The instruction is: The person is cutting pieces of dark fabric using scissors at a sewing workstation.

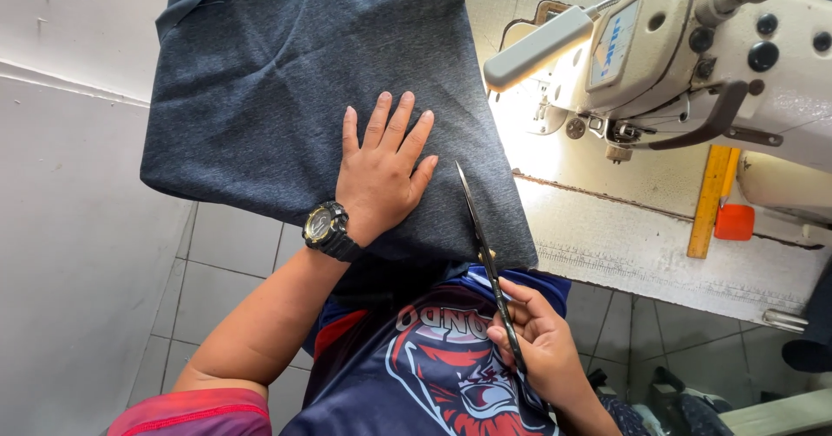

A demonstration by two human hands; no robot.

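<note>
A dark blue-grey piece of fabric point(286, 81) lies over the left end of a sewing table and hangs past its edge. My left hand point(381, 163) presses flat on the fabric with fingers spread; a black wristwatch point(328, 228) is on that wrist. My right hand point(537, 345) grips the handles of a pair of scissors point(481, 237). Their blades look closed and point up and away over the fabric, just right of my left hand.
A cream industrial sewing machine point(693, 55) stands on the white table point(624, 237) at the right. A yellow ruler point(712, 200) and a small orange object point(734, 222) lie beside it. Grey floor tiles point(225, 254) and a pale wall point(69, 185) are at the left.
</note>
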